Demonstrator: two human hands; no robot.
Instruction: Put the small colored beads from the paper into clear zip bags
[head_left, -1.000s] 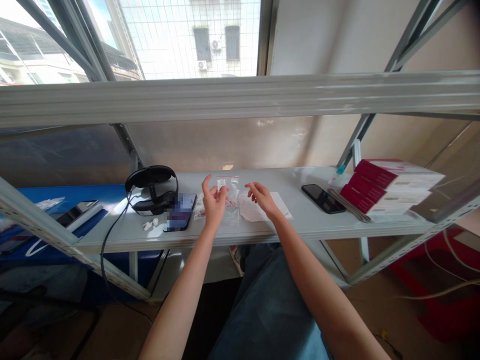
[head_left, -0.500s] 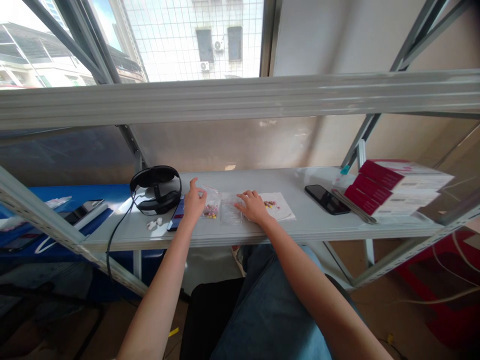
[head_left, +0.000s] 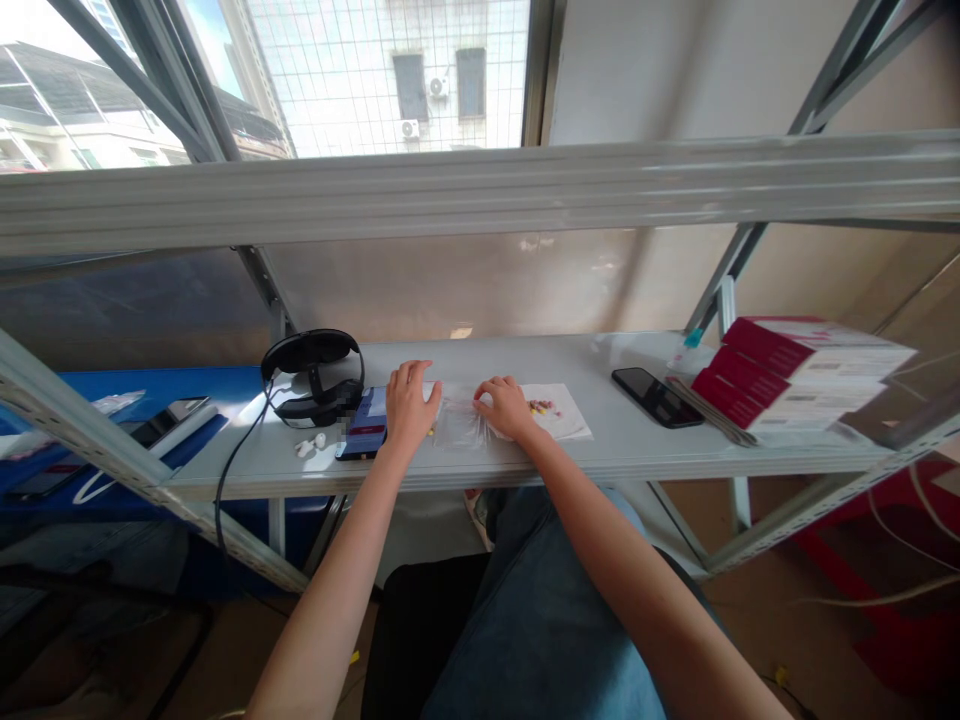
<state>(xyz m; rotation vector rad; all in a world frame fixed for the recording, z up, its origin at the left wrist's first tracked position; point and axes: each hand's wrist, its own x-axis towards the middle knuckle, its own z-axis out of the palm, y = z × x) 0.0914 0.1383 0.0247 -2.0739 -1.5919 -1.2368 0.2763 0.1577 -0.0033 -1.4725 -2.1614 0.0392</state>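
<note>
My left hand (head_left: 407,412) is over a small bag of coloured beads, its thumb spread away from the fingers. It hides most of that bag; only a few beads show beside the thumb. A clear plastic bag (head_left: 457,425) lies flat between my hands, with creases running toward its right side. My right hand (head_left: 505,408) is at that right edge, thumb and fingers curled together on the plastic. Just right of it, small pink, yellow and dark beads (head_left: 541,407) rest on a white paper sheet (head_left: 574,415). Left of my left hand lies a phone with its screen lit (head_left: 364,430).
Black headphones (head_left: 315,385) and white earbuds (head_left: 310,446) are on the shelf (head_left: 585,360) at left. To the right are a dark phone (head_left: 656,397) and stacked white-and-crimson boxes (head_left: 780,375). A metal crossbar (head_left: 480,195) spans above the shelf.
My left hand has moved right, from the phone's edge onto the bead bag, uncovering more of the phone. My right hand's fingers have curled in at the clear bag's edge.
</note>
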